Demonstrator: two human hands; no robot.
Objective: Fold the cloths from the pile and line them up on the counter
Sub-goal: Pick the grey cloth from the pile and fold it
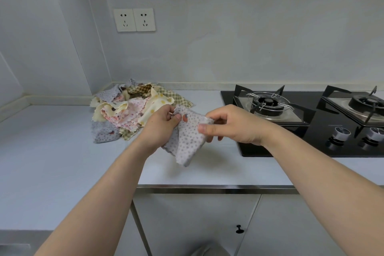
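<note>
A grey dotted cloth (188,139) hangs in the air above the counter (52,151), crumpled and drooping to a point. My left hand (161,123) pinches its upper left edge between thumb and fingers. My right hand (228,125) pinches the upper right edge. Behind my left hand lies the pile of cloths (133,110), a loose heap of yellow, pink, checked and grey dotted pieces near the back corner.
A black gas hob (311,122) with two burners and two knobs takes up the counter's right side. Two wall sockets (134,19) sit above the pile. The counter's metal front edge (207,189) runs below my hands, with cabinet doors underneath.
</note>
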